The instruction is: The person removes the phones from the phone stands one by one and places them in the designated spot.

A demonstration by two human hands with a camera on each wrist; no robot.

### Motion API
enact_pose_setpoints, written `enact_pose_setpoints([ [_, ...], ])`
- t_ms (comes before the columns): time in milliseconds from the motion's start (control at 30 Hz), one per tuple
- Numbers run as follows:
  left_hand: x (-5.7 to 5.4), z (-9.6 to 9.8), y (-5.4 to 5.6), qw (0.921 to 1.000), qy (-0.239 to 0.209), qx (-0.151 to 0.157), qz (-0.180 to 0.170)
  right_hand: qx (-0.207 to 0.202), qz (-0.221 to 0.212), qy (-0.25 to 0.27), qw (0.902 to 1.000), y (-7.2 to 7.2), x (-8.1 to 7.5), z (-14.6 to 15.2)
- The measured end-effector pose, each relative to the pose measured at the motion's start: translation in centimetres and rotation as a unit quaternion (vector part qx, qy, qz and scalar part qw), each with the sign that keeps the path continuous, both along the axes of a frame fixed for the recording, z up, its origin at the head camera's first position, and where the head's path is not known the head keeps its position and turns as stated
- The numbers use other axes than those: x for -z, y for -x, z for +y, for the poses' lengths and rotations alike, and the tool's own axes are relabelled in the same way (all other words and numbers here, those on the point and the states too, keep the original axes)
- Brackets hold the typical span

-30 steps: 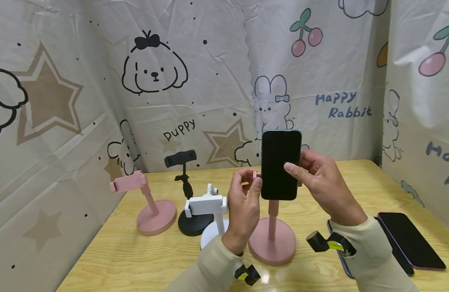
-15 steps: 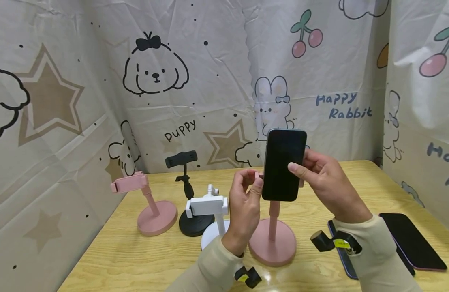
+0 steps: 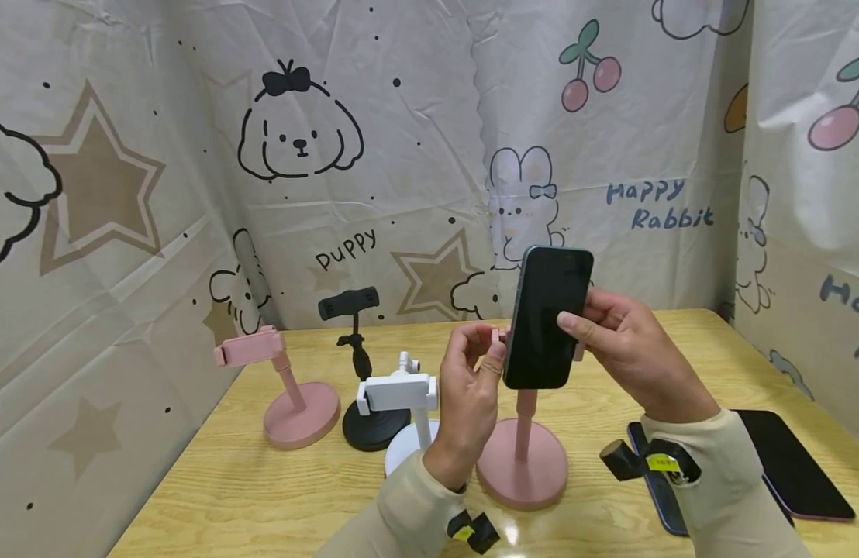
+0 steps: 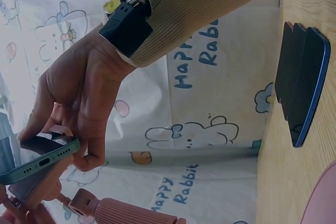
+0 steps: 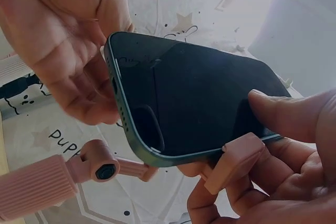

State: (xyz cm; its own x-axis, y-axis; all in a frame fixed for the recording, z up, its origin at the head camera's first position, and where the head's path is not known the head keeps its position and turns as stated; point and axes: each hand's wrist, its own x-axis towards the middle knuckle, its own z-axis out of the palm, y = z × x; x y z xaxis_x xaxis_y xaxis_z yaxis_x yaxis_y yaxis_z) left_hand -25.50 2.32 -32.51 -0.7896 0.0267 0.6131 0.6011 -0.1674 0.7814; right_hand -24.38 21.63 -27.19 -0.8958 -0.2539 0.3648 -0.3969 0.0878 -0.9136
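In the head view a dark-screened smartphone [image 3: 550,318] stands nearly upright at the holder of a pink phone stand [image 3: 522,465]. My right hand [image 3: 628,349] grips the phone from the right, thumb on the screen and fingers behind. In the right wrist view a pink clamp arm [image 5: 236,162] sits at the phone's lower long edge, beside the right fingers. At the phone's left my left hand [image 3: 469,391] pinches the opposite pink clamp end [image 3: 498,335]. Most of the holder is hidden behind the phone. The left wrist view shows the phone's green port edge [image 4: 44,161].
To the left stand a white phone stand [image 3: 401,394], a black one [image 3: 375,425] and another pink one [image 3: 300,416]. Dark phones [image 3: 795,465] lie at the right, partly under my right forearm. A printed curtain [image 3: 415,116] surrounds the wooden table [image 3: 213,496].
The phone has shifted slightly right and turned, so its left side edge now shows. My right hand has moved a little right with it; the left hand keeps its pinch nearly in place.
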Motion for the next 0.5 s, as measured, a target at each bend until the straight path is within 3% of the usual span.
enact_pose_setpoints([
  [333, -0.04, -0.05, 0.09, 0.9996, -0.011, 0.018, -0.017, -0.01, -0.002, 0.01, 0.9999, 0.13, 0.08, -0.07],
  [500, -0.04, -0.06, 0.14, 0.9977, -0.027, 0.043, -0.045, -0.016, 0.004, 0.014, 0.9998, 0.24, 0.21, -0.05],
])
